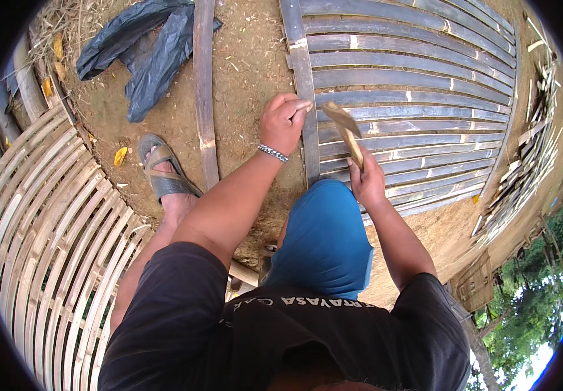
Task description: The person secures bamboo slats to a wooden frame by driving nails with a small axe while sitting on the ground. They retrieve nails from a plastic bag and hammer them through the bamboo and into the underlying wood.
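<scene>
My right hand [368,177] is wrapped round the wooden handle of a hammer [343,119]. Its brownish metal head hovers over the dark bamboo slats [418,98], just right of my left hand. My left hand [284,122] is closed in a pinch above a long upright bamboo strip [308,140], which crosses the slats' left ends. Whatever sits between its thumb and finger is too small to make out. The slats lie side by side as a panel on the ground, and my knee in blue shorts [324,234] is against its near left corner.
A loose bamboo strip [204,85] lies on the dirt to the left, beside a crumpled black plastic sheet [154,58]. My sandalled foot [164,166] stands near it. A paler slatted bamboo panel [47,241] fills the lower left. Thin split pieces [522,163] are heaped at the far right.
</scene>
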The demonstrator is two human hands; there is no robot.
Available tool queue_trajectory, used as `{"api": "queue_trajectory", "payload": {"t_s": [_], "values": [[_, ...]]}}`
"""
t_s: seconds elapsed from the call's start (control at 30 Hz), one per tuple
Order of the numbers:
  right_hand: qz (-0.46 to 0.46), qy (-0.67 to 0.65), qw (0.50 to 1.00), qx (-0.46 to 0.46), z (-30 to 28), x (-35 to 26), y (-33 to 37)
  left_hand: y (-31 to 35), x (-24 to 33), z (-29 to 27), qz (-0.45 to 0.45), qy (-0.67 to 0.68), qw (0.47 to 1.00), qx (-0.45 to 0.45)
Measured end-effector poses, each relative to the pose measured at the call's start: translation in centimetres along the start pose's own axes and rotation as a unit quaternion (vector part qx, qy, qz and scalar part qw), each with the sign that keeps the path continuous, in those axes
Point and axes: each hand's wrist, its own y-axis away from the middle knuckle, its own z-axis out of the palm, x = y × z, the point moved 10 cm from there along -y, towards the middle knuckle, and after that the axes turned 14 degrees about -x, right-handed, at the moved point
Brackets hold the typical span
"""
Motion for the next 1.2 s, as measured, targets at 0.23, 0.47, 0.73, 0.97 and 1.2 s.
{"api": "queue_trajectory", "payload": {"t_s": [0.23, 0.47, 0.73, 0.97, 1.2], "values": [[0.067, -0.075, 0.993, 0.055, -0.2, 2.3, 1.4, -0.1, 1.7, -2.5, 0.008, -0.038, 0.999, -0.03], [0.03, -0.043, 0.998, 0.048, -0.8, 1.6, 2.3, -13.3, 8.1, -3.8, 0.138, -0.245, 0.956, 0.084], [-0.106, -0.002, 0.994, 0.025, -1.6, 0.0, 1.6, -17.1, 5.1, -0.2, 0.091, -0.363, 0.927, 0.01], [-0.099, 0.017, 0.993, -0.061, 0.7, 0.8, -0.2, -17.4, 5.9, -0.2, 0.09, -0.345, 0.934, -0.018], [-0.098, 0.06, 0.99, -0.081, -0.1, -1.8, -1.1, -17.5, 6.2, -0.2, 0.1, -0.348, 0.932, -0.012]]}}
